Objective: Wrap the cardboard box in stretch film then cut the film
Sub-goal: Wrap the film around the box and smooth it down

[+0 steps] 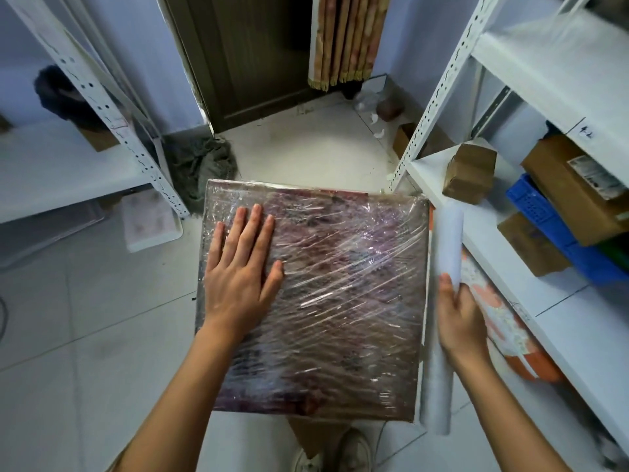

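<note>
A pale tiled floor (102, 318) runs between white shelves (510, 260). The box (340, 301), already wrapped, sits at waist height; the left hand (241, 270) presses flat on its slippery film. The right hand (457, 318) grasps the roll (444, 267) beside it. The box looks stiff and light, best steadied at its edges.

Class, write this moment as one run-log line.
step: wrapping | left hand: flat on box | right hand: grips film roll beside box | film: uncut
</note>
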The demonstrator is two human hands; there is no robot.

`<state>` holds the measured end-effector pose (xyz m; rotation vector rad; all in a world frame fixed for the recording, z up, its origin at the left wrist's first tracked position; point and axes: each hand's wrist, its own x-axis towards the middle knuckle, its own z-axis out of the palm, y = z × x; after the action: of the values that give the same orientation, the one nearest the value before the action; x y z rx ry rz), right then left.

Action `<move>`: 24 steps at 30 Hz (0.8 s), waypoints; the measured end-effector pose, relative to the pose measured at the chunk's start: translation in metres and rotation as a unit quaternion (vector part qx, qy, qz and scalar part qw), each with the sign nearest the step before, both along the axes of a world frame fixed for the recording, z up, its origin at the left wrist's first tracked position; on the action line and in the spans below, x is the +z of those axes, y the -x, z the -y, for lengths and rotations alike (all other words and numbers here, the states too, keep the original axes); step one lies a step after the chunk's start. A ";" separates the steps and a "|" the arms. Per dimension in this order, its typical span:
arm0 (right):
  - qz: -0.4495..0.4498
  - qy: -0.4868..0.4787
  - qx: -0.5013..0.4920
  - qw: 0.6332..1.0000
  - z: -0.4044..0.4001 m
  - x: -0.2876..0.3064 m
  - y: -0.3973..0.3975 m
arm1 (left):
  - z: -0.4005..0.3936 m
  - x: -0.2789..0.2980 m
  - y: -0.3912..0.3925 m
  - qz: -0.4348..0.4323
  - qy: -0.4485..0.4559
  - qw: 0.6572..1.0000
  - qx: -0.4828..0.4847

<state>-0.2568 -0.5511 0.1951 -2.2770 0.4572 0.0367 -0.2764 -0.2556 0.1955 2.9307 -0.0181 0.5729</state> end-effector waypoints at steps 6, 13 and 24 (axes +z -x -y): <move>0.034 0.024 -0.006 0.999 -0.004 -0.006 0.001 | 0.001 0.009 0.005 -0.018 0.027 0.999 -0.001; 0.051 0.021 0.023 0.998 -0.010 -0.011 0.006 | 0.082 0.017 -0.017 0.000 -0.022 0.999 -0.031; 0.064 0.005 0.024 0.998 -0.018 -0.015 -0.004 | 0.154 0.002 -0.037 -0.007 -0.020 0.992 -0.123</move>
<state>-0.2524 -0.5330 0.1797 -2.2837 0.3355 -0.0876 -0.2397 -0.4092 0.1970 2.9090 -0.3866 0.5185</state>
